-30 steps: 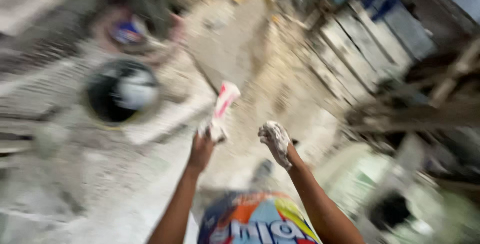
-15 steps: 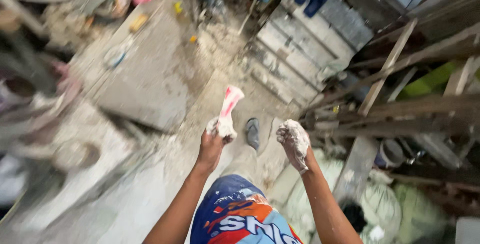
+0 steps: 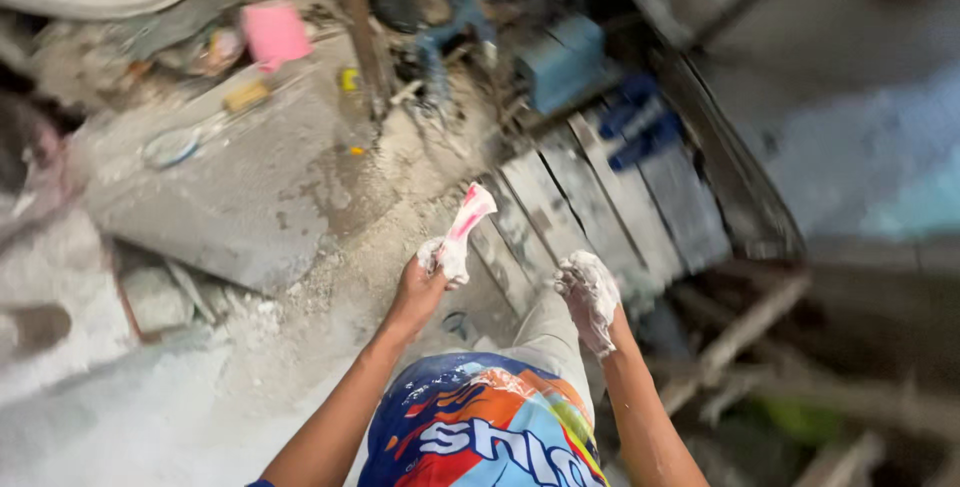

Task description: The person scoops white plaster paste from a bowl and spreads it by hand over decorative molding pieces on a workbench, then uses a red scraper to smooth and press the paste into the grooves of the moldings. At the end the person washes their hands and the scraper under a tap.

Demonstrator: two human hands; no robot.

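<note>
Plaster-smeared scraper (image 3: 462,232), pink-handled and caked white, is held upright in the closed fingers of the left hand (image 3: 425,282), just left of the right hand (image 3: 590,292). The right hand is coated in white paste and hangs loosely curled with nothing gripped. Below both hands a bright printed shirt (image 3: 485,427) is seen. Left of the scraper lies a grey slab (image 3: 240,187); right of it, grey planks (image 3: 610,207). A slip could be caused by the wet coating on the fingers, and footing could be lost on the rubble-strewn ground (image 3: 330,287) beneath the scraper.
</note>
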